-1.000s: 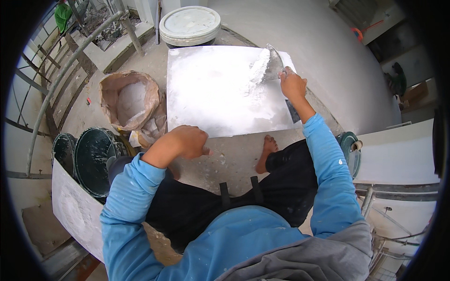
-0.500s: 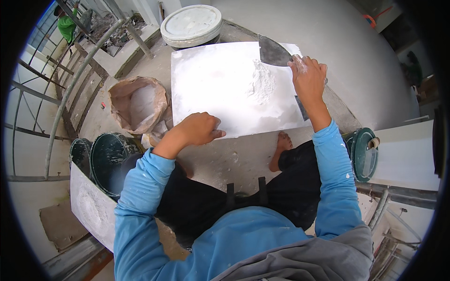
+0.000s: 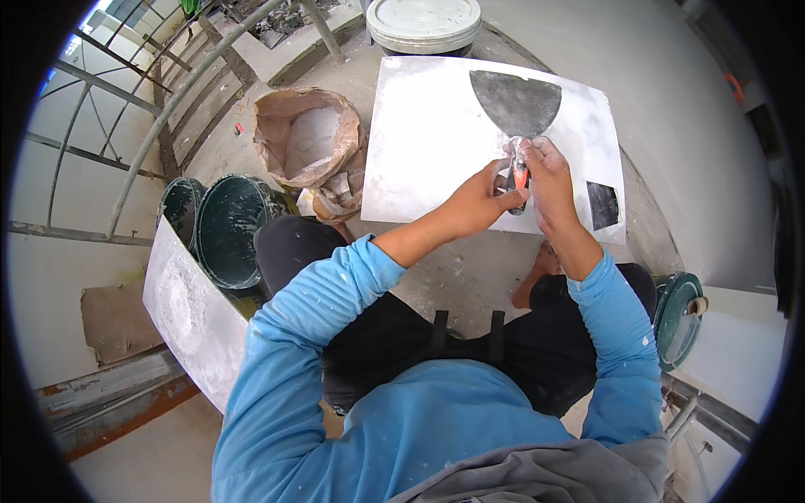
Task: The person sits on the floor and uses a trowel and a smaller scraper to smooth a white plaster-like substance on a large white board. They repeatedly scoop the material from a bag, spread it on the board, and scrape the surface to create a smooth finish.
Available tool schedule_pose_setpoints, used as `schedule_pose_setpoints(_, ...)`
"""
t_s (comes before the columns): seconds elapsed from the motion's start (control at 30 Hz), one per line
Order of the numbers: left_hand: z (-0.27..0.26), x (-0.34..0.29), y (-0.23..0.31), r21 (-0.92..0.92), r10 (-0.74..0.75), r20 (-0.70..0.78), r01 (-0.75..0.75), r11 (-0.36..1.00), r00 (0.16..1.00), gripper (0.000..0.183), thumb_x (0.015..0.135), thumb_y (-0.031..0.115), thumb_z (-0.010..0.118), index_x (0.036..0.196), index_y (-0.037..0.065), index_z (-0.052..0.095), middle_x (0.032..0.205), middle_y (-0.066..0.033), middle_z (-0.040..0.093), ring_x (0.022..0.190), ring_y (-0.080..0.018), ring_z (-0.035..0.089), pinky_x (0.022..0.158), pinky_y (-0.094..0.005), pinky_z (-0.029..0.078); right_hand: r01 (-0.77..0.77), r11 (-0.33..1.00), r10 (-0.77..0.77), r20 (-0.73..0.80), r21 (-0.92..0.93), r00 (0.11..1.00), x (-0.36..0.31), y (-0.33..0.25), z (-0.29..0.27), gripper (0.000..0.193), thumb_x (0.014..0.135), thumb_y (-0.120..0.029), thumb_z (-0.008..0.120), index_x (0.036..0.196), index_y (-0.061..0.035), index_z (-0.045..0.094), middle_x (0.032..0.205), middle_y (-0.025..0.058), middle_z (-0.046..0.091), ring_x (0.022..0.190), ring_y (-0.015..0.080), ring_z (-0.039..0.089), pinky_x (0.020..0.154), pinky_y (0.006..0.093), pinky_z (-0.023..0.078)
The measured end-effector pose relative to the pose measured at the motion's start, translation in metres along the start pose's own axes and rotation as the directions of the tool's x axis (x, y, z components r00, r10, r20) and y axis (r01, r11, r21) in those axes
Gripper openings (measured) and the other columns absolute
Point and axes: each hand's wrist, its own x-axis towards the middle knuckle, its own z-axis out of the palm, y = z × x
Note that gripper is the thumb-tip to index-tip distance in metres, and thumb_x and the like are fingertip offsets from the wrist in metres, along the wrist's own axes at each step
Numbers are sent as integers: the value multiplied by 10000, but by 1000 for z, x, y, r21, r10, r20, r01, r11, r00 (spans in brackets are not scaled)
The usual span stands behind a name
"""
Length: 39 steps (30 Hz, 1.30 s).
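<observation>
A wide putty knife (image 3: 516,102) with a dark fan-shaped blade points away from me over a white board (image 3: 411,151). Its black-and-orange handle is between my two hands. My right hand (image 3: 549,180) is closed on the handle near the blade's neck. From the left, my left hand (image 3: 485,199) also grips the handle, its thumb near the butt end. Some of its fingers are hidden. A smaller dark rectangular blade (image 3: 602,206) lies at the board's near right corner. White dust marks the board and my fingers.
Left of the board stands an open paper sack (image 3: 306,138) of white powder. Farther left are green buckets (image 3: 231,230) and a powder-smeared sheet (image 3: 180,306). A lidded white tub (image 3: 423,23) is behind the board; a green lidded bucket (image 3: 677,323) stands right. Metal railings (image 3: 180,92) rise far left.
My left hand has come off the board's near edge onto the putty knife's handle. The knife has swung to point away from me. The whole view has shifted.
</observation>
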Motion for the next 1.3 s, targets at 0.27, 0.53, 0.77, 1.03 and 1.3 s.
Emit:
schedule_pose_setpoints(0.27, -27, 1, 22, -268, -146, -178, 95, 959, 973, 398, 895, 51, 590, 1276, -35, 517, 883, -56, 583, 777, -161, 603, 719, -311, 557, 249, 738, -134, 225, -627, 965, 3, -5, -21, 455, 990, -305, 672, 1359, -62, 563, 1104, 131, 665, 903, 190, 673, 768, 338, 548)
schedule_pose_setpoints(0.53, -161, 8, 61, 429, -32, -367, 200, 881, 930, 546, 1020, 536, 556, 1023, -3, 640, 669, -16, 557, 553, -104, 499, 512, -281, 415, -113, -215, 127, -142, -970, 982, 65, -24, -244, 703, 857, -614, 697, 1194, 4, 699, 1130, 223, 725, 1050, 367, 703, 896, 447, 542)
schedule_pose_setpoints(0.77, -274, 56, 29, 798, -242, -358, 430, 422, 902, 700, 1036, 593, 446, 1009, -61, 695, 737, -131, 656, 593, -244, 631, 609, -412, 506, -142, -249, 277, -211, -958, 937, 49, 12, -238, 915, 693, -669, 818, 1198, 81, 680, 1153, 249, 717, 1056, 375, 709, 902, 436, 554)
schedule_pose_setpoints(1.03, -277, 129, -22, 953, -209, -239, 270, 139, 948, 666, 1025, 610, 401, 1142, 46, 735, 1107, -246, 725, 1106, -415, 667, 1000, -476, 480, -160, 147, 270, -116, -976, 956, 86, 30, -299, 877, 714, -487, 882, 1280, 122, 604, 1151, 302, 695, 1025, 390, 707, 902, 414, 547)
schedule_pose_setpoints(1.3, -251, 201, -22, 984, 51, -164, 159, 84, 985, 430, 970, 526, 585, 1078, 133, 723, 988, -168, 745, 973, -390, 700, 911, -501, 497, -314, 299, 95, -299, -901, 949, 151, 48, -328, 774, 902, -447, 714, 1423, 85, 504, 1329, 299, 622, 1227, 411, 620, 1045, 406, 473)
